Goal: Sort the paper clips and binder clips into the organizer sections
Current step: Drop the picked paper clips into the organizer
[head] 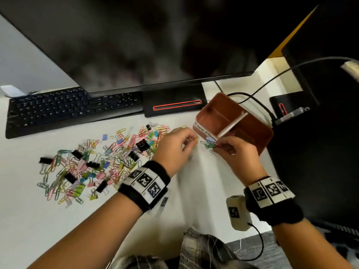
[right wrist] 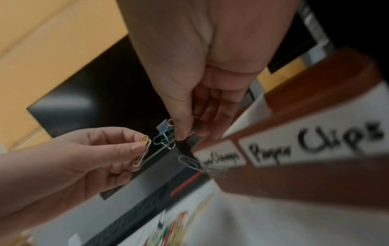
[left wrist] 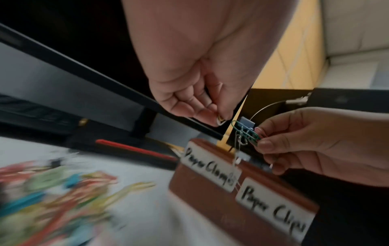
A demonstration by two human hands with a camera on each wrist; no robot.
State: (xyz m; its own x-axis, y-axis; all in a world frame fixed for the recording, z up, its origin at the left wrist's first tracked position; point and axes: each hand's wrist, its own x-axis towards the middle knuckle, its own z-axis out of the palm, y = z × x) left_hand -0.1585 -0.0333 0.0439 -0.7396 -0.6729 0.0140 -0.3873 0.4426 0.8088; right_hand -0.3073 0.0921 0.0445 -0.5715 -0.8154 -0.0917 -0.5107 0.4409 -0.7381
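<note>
Dim, soft indoor light; wrist views heavily motion-blurred, head view bowed at its edges.

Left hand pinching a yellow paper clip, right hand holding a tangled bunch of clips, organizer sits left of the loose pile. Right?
Not quite. The organizer sits to the right of the loose pile, not left; the head view shows it. The rest holds: the left hand pinches a yellow paper clip, and the right hand holds a tangled bunch of clips.

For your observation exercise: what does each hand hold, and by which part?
Left hand pinches two paper clips near their upper ends. Right hand pinches a tangled bunch of clips at one end.
</note>
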